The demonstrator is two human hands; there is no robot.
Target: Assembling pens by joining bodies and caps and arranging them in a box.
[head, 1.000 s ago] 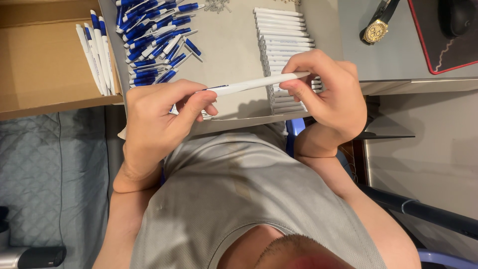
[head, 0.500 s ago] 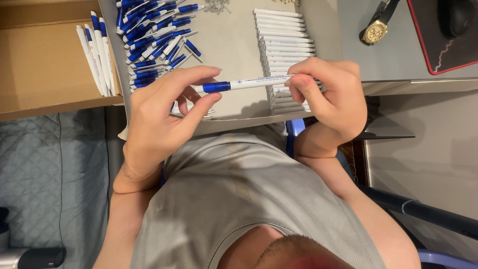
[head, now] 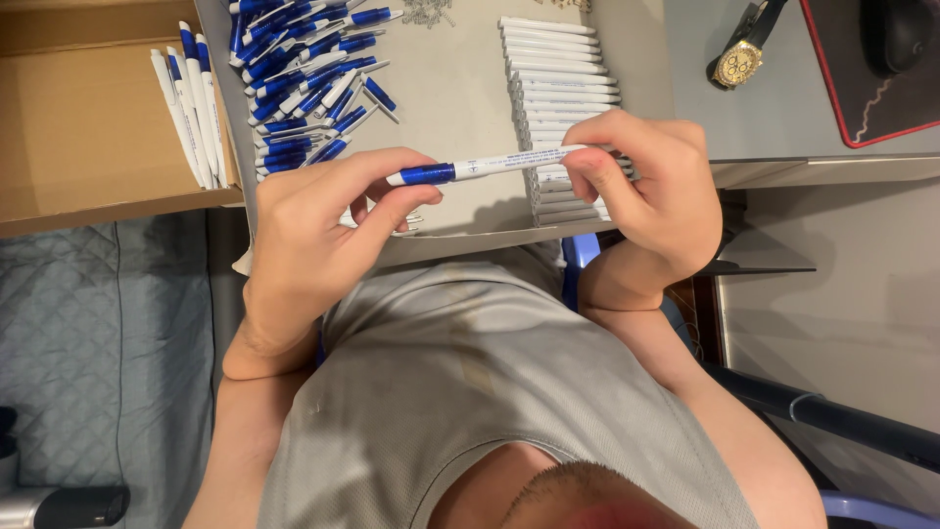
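Note:
A white pen with a blue grip end (head: 490, 164) is held level between both hands above a grey board. My left hand (head: 318, 230) pinches the blue end with thumb and fingers. My right hand (head: 651, 196) grips the white barrel's other end. Just beyond the right hand lies a neat stack of white pen barrels (head: 553, 73). A heap of blue pen parts (head: 304, 73) lies beyond the left hand.
A cardboard box (head: 88, 127) at the left holds a few finished white-and-blue pens (head: 191, 98). Small metal springs (head: 426, 12) lie at the board's far edge. A wristwatch (head: 739, 54) and a red-edged mouse mat (head: 871, 88) sit on the desk at the right.
A blue grip piece has appeared on the white barrel at the left-hand end; one second ago the barrel looked all white. Both hands stayed in nearly the same place.

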